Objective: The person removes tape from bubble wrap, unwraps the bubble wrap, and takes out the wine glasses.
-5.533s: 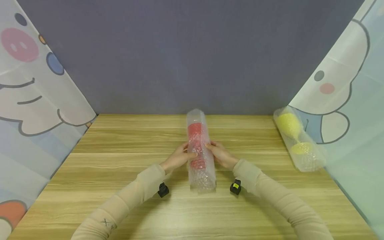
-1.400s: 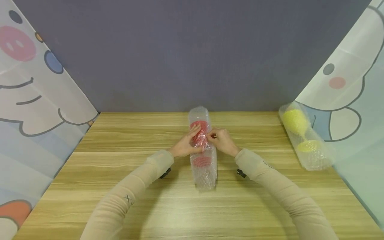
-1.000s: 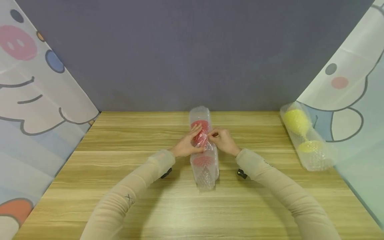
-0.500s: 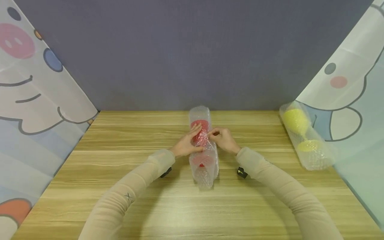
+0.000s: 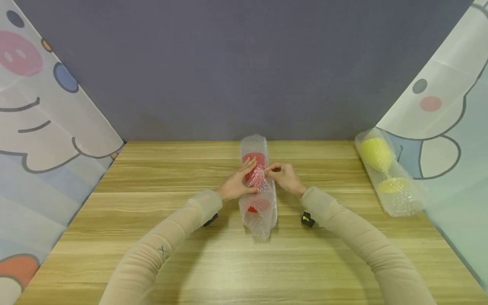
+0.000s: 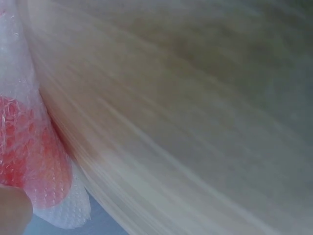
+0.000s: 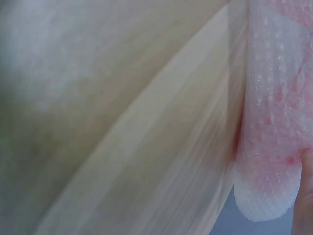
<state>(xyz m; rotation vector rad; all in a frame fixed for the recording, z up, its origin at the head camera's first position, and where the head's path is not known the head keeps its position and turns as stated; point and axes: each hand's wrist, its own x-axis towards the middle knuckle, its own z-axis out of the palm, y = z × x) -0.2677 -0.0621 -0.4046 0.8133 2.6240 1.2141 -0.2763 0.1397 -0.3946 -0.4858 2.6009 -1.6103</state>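
a grey wall [image 5: 244,72] stands along the far side, and before it we see the wooden table [image 5: 160,182], with pale sleeves [image 5: 141,254] across it. at the far right a wrapped yellow thing [image 5: 375,153] lies slanted, well apart from the hands. the wrapped red thing [image 5: 255,158] lies lengthwise at the far middle, its bubble wrap [image 5: 263,228] loose at the near end. the left hand [image 5: 237,182] rests spread over it, pressing rather than grasping, while the right hand [image 5: 287,178] pinches what looks like the wrap's edge between thumb and forefinger. we judge the step to be working that edge, though whether to loosen or fasten it we cannot tell; the next move calls for a firm left hand and a gentle pull or press. in both wrist views the sleeves block most of the work, the fingers are mostly cut off, and the bubbles blur the red thing's exact shape
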